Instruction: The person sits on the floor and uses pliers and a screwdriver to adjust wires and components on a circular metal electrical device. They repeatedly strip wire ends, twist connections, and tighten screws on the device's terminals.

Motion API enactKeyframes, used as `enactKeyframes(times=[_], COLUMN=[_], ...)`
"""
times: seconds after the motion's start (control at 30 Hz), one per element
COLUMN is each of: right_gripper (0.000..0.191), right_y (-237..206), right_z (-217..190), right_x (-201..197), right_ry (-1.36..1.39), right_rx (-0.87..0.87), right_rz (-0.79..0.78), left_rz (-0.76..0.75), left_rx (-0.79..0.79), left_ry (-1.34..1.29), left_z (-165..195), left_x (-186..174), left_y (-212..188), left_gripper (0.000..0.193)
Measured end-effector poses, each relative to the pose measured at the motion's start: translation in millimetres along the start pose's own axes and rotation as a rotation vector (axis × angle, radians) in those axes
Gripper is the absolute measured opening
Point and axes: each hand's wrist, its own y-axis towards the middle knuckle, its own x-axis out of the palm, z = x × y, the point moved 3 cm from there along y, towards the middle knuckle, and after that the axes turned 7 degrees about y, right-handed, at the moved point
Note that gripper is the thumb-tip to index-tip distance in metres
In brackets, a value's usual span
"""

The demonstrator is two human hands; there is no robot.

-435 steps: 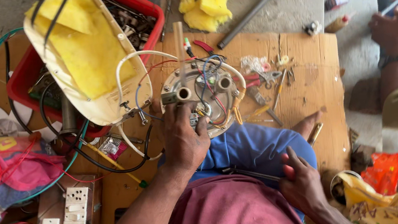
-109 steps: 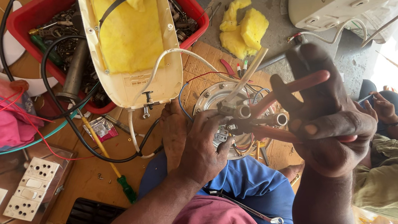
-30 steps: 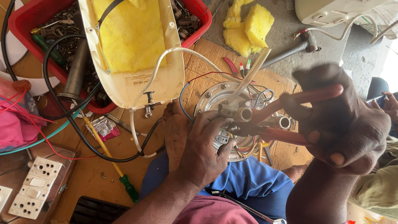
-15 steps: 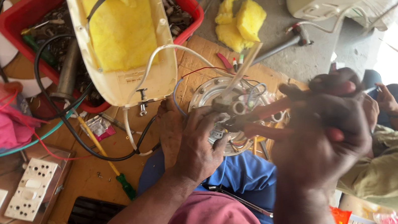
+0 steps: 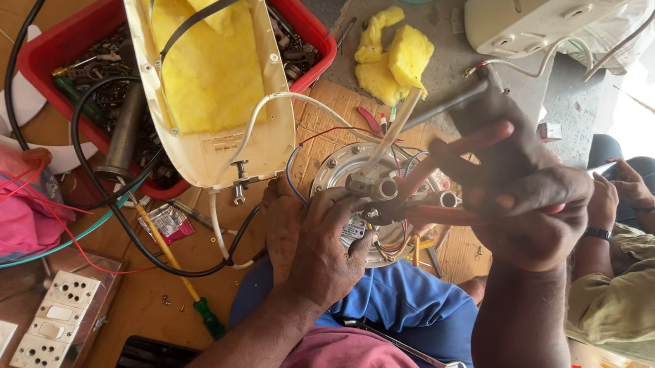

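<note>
At the far left a white switch-and-socket board [image 5: 49, 322] lies on the wooden counter [image 5: 142, 302], with a green-handled screwdriver [image 5: 191, 296] just right of it. Behind them sits a red tray [image 5: 49, 56] of small parts, and over its right side stands the cream casing [image 5: 206, 74] of an opened appliance, yellow insulation showing inside and white and black wires trailing out of its lower end.

Near the middle, the left hand [image 5: 314, 244] cups a round metal plate [image 5: 343, 178] with pipe stubs, its fingers curled tight around the near edge, steadying it above the blue-clad knee. The right hand [image 5: 526, 205] is closed around the red-handled pliers [image 5: 444, 186], fingers squeezing the handles, the nose set at a fitting on the plate.

My reading: the unit is already opened and the plate is out, still tethered by wires; the fitting work is in hand, and reassembly is not begun.

At the right, another person's hands [image 5: 624, 189] rest apart from this.
</note>
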Motion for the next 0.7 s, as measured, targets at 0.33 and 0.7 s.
enactKeyframes(times=[0.33,0.7], right_gripper=[0.032,0.016], right_y=[-6.6,-1.4], right_z=[-0.2,2.1], right_x=[30.6,12.0], right_ry=[-0.393,-0.515], right_rx=[-0.150,-0.224], right_rz=[0.285,0.343], left_rz=[-0.008,-0.015], left_rx=[-0.002,-0.017], left_ry=[-0.008,-0.029], left_z=[3.3,1.4], left_x=[0.7,-0.5], left_y=[0.9,1.5], left_gripper=[0.050,0.050])
